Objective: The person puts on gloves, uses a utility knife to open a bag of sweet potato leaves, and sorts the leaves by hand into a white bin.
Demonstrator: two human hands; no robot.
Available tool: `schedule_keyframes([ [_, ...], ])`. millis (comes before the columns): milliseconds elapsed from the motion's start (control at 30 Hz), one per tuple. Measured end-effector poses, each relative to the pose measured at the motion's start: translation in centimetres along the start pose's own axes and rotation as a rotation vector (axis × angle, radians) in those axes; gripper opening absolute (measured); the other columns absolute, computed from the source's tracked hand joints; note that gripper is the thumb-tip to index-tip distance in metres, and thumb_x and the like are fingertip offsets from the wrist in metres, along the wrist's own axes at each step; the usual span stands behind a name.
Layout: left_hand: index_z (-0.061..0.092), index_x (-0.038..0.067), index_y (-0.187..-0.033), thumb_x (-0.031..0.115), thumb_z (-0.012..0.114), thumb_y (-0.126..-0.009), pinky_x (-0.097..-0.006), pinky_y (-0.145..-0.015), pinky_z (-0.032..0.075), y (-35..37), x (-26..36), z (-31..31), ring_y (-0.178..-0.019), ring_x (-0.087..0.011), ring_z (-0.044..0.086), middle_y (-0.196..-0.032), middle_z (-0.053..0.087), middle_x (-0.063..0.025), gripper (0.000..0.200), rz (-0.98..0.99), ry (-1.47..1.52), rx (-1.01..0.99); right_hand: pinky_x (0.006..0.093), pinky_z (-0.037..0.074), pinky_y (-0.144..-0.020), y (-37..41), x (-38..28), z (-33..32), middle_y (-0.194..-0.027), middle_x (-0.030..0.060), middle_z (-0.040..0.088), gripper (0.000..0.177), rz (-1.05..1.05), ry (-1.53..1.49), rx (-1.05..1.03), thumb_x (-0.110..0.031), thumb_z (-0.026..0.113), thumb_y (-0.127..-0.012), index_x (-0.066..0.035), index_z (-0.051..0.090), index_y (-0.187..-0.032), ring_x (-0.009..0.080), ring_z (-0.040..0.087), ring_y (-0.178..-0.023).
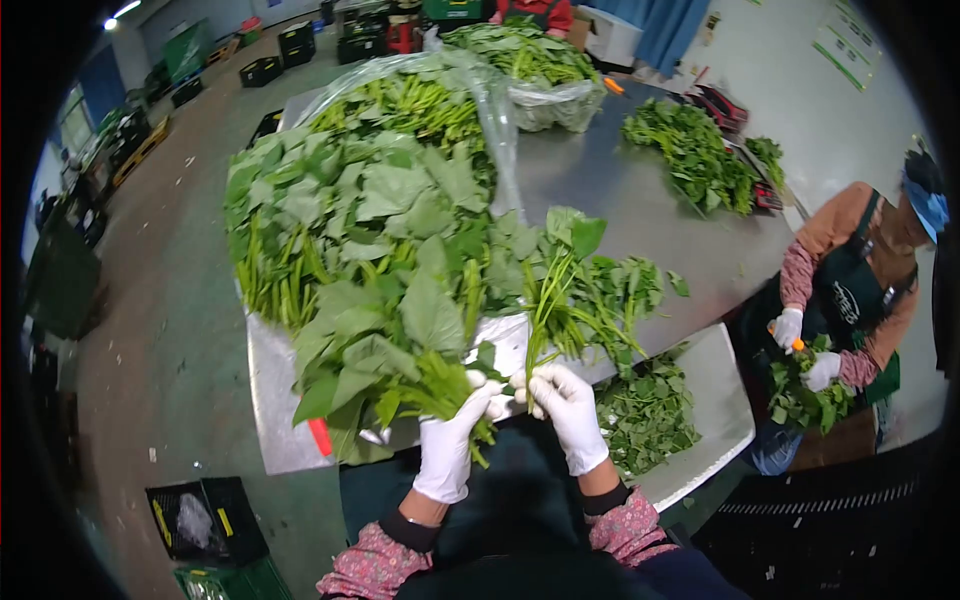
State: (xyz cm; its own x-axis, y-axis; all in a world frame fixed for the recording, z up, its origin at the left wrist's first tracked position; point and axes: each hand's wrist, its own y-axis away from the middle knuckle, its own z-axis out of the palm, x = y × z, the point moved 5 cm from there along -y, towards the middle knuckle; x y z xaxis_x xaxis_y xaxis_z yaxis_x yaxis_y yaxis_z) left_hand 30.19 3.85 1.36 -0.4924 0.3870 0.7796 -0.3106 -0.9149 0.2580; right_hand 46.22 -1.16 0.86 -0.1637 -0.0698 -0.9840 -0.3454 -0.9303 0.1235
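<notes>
My left hand [452, 440], in a white glove, is closed around a thick bunch of leafy greens [370, 350], its stems bundled at the palm and its broad leaves spreading left. My right hand [568, 412], also gloved, pinches a few long thin green stems [547, 312] that stand upright with leaves at their top. The fingertips of both hands nearly meet above the table's near edge. Beyond them lies a large heap of the same greens [390, 190] with clear plastic around its far part. A smaller loose pile [625, 290] sits just right of the held stems.
The metal table [590, 165] carries another bagged heap [530, 60] and more greens [690, 145] at the right. A white bin [728, 395] holding leaves stands close on my right. There, a co-worker [845, 300] handles greens. Crates [205, 520] stand on the floor at lower left.
</notes>
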Motion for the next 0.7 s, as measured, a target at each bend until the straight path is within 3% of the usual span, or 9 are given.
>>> schedule_keyframes([
  [200, 0.06, 0.002, -0.104, 0.001, 0.065, -0.09, -0.024, -0.065, 0.05, -0.8, 1.0, -1.1, -0.072, -0.0115, 0.061, -0.085, 0.064, -0.0045, 0.014, -0.035, 0.039, -0.169, 0.0182, 0.042, -0.057, 2.0, -0.2, 3.8, -0.079, -0.0021, 0.066, 0.014, 0.021, 0.123, -0.219, -0.011, 0.058, -0.097, -0.002, 0.068, -0.1, 0.0012, 0.049, -0.062],
  [567, 0.059, 0.003, -0.105, -0.006, 0.068, -0.084, -0.0259, -0.072, 0.052, 0.4, 0.7, -2.7, -0.079, -0.0132, 0.063, -0.093, 0.064, -0.0047, 0.024, 0.019, -0.018, -0.05, 0.0207, 0.046, -0.061, 1.6, 0.9, 4.4, -0.077, -0.0001, 0.066, 0.013, 0.12, 0.27, -0.317, -0.015, 0.063, -0.095, -0.002, 0.067, -0.098, 0.0049, 0.055, -0.065],
  [667, 0.059, 0.003, -0.109, -0.006, 0.066, -0.086, -0.0263, -0.078, 0.052, 0.7, 1.0, -2.6, -0.086, -0.0133, 0.063, -0.1, 0.064, -0.0051, 0.026, 0.0, -0.062, -0.022, 0.0222, 0.047, -0.064, 0.8, -0.3, 4.1, -0.082, 0.0005, 0.066, 0.016, -0.056, 0.239, -0.065, -0.016, 0.065, -0.093, -0.002, 0.067, -0.101, 0.0071, 0.055, -0.068],
  [700, 0.059, 0.003, -0.111, -0.005, 0.066, -0.087, -0.0264, -0.08, 0.052, 0.8, 0.9, -2.7, -0.088, -0.0133, 0.063, -0.102, 0.064, -0.0051, 0.026, -0.008, -0.086, -0.021, 0.0237, 0.046, -0.066, 0.6, -1.4, 4.4, -0.086, 0.0028, 0.065, 0.019, -0.207, 0.258, -0.032, -0.015, 0.069, -0.089, -0.001, 0.066, -0.101, 0.0099, 0.056, -0.071],
])
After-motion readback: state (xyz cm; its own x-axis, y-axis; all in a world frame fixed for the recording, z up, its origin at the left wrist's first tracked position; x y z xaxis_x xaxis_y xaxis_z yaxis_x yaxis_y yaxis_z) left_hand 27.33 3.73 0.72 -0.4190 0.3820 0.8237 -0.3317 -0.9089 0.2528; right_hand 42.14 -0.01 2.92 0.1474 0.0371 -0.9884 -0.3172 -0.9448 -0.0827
